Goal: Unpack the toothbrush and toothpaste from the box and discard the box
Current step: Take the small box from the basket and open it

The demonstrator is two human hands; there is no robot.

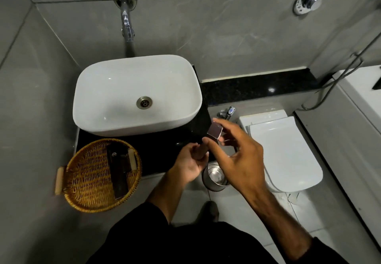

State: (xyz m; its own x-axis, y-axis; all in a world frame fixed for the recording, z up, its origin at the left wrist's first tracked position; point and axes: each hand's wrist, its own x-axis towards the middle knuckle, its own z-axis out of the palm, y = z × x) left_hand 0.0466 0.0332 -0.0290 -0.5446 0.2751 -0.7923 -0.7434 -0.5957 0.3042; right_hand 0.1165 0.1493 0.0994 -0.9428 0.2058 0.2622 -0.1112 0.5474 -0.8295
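two hands work one small brown box point(212, 138), held in the air over the front right corner of the black counter point(165, 146). the left hand point(188, 166) is closed round the box's lower end, fingers and thumb clamped on it. the right hand point(237, 154) is at the upper end, thumb and forefinger touching the end flap, the other fingers spread loose; whether the flap is already lifted i cannot tell. the toothbrush and toothpaste are not to be seen, presumably inside. to do this step well, i judge the left hand should hold firm near the bottom while the right pries the flap fully back, with the mouth tilted up so nothing drops out early.

around it, from big to small: a white sink point(86, 90) sits on the counter, a closed toilet point(288, 160) stands to the right, and a wicker basket point(82, 197) at the left holds another dark box point(118, 173). a steel bin point(214, 178) stands open on the floor just below the hands, handy for the empty box. a slip here could drop the contents into the bin or onto the floor.
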